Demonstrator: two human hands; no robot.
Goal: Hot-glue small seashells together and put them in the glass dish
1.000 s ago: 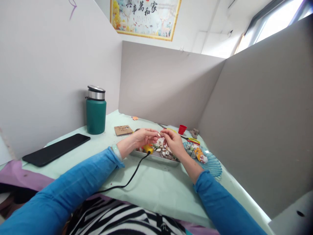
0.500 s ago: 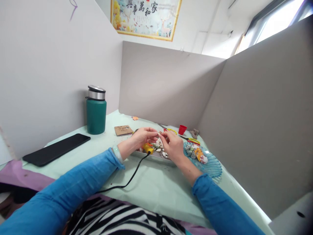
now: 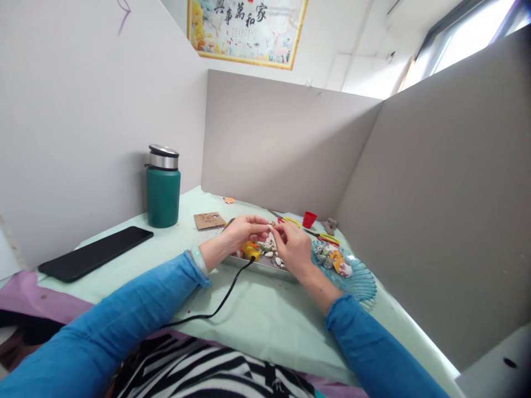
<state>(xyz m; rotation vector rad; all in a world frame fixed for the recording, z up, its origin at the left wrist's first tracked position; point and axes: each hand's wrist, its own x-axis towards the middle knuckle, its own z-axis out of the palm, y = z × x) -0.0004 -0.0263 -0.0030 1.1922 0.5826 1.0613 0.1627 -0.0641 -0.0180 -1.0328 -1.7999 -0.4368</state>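
Above a metal tray point(image 3: 271, 271), my left hand point(image 3: 248, 229) and my right hand point(image 3: 293, 246) meet fingertip to fingertip. Both are closed in a pinch around a tiny whitish piece point(image 3: 270, 227), too small to name. Below them, the tray holds small shells point(image 3: 269, 255) and other bits, partly covered by my hands. A yellow tool point(image 3: 251, 251) with a black cord lies in the tray under my left hand. Right of my right hand is a blue ribbed glass plate point(image 3: 363, 282) bearing shell-like pieces and an orange-and-white piece point(image 3: 339, 262).
Yellow-and-red scissors point(image 3: 327, 239), a second pair point(image 3: 290, 221) and a red cup point(image 3: 309, 219) are behind the tray. To the left are a cardboard piece point(image 3: 209, 220), a green flask point(image 3: 163, 193) and a black phone point(image 3: 97, 253). The black cord point(image 3: 219, 307) crosses the front. Grey partitions surround the table.
Almost nothing differs. My fingertips have shifted very slightly around the whitish piece, and a bit more of it shows.
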